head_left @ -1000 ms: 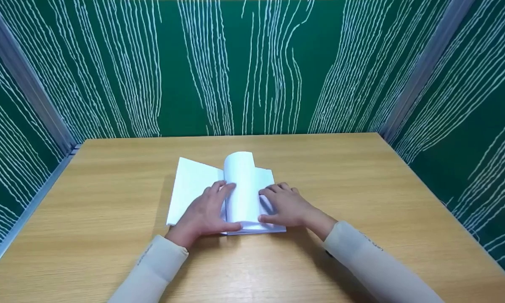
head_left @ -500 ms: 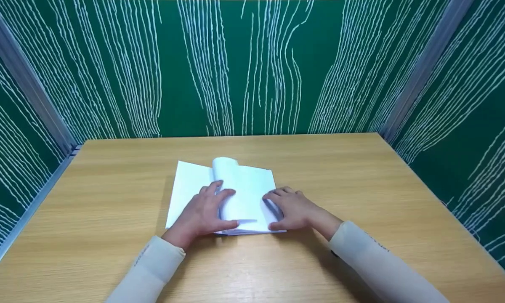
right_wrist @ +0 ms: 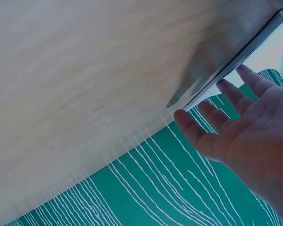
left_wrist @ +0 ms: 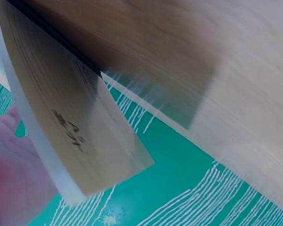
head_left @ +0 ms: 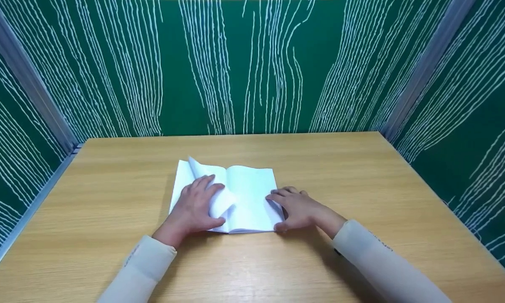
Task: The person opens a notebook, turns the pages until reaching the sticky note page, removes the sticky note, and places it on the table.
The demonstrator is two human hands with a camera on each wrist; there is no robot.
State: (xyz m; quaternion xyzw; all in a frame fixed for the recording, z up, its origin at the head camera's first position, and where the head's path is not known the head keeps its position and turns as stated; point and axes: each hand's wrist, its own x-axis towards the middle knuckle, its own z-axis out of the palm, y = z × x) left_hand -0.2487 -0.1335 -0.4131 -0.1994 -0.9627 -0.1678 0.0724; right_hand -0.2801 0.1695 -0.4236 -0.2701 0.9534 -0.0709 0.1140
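An open notebook (head_left: 252, 191) with blank white pages lies on the table. My left hand (head_left: 191, 206) is spread over its left half, thumb near the lower edge, fingers pushing a curling page (head_left: 221, 203) leftward. In the left wrist view the tan cover (left_wrist: 85, 122) with dark print stands tilted above the tabletop, beside the left palm (left_wrist: 14, 169). My right hand (head_left: 299, 208) rests along the notebook's right edge, fingertips and thumb on the right page. From the right wrist, the loosely extended fingers (right_wrist: 233, 96) show at the notebook's edge (right_wrist: 259, 42).
A wooden table (head_left: 341, 176) surrounds the notebook on all sides. Green panels (head_left: 273, 67) with wavy white lines stand behind and at both sides, joined by grey metal posts (head_left: 425, 67).
The rolled page has gone from the right half over to the left, baring the flat right page. My left hand has moved left with it; my right hand has shifted slightly right.
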